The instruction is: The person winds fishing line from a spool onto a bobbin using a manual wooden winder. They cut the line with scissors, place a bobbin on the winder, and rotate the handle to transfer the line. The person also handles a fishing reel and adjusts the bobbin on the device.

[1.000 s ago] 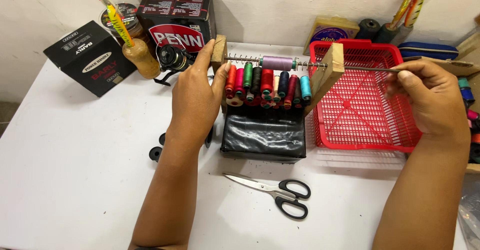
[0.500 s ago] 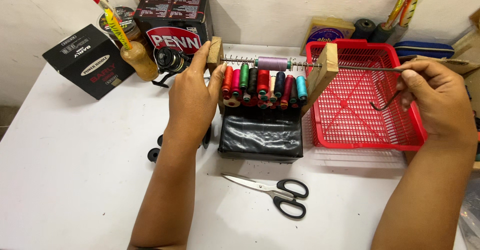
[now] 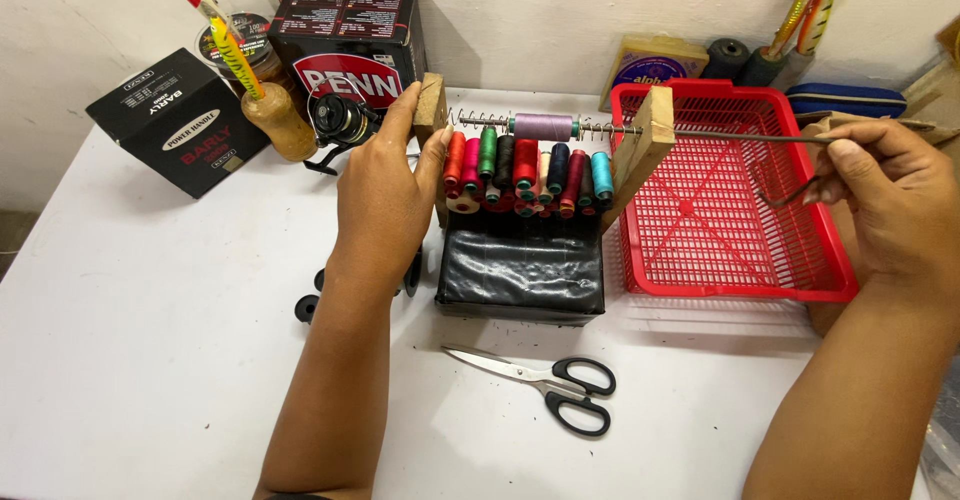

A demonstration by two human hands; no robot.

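A thin metal rod (image 3: pixel 740 136) is being held across the upper middle of the frame, its long axis running nearly level from left to right, the right end tipped very slightly lower on the left side of the picture. It is being carried through two upright wooden blocks: the left wooden block (image 3: pixel 432 110) and the right wooden block (image 3: pixel 640 150). Between them a pale purple spool (image 3: pixel 543 126) is being borne on the rod, with coiled springs (image 3: pixel 480 120) at either side.

The left hand (image 3: pixel 385 195) is being pressed against the left wooden block, fingers together and extended upward, thumb set against the block's inner face. The right hand (image 3: pixel 895 200) is being closed in a pinch on the rod's right end at the right edge of the frame, fingers curled; a small bent crank piece is being gripped below it.

Under the rod, a row of coloured thread spools (image 3: pixel 525 172) is being kept upright on a black box (image 3: pixel 520 275). A red plastic basket (image 3: pixel 790 260) is lying beneath the rod's right half. Black-handled scissors (image 3: pixel 545 385) are lying on the white table (image 3: pixel 150 360), lower centre. A fishing reel (image 3: pixel 340 120) is standing just left of the left hand.
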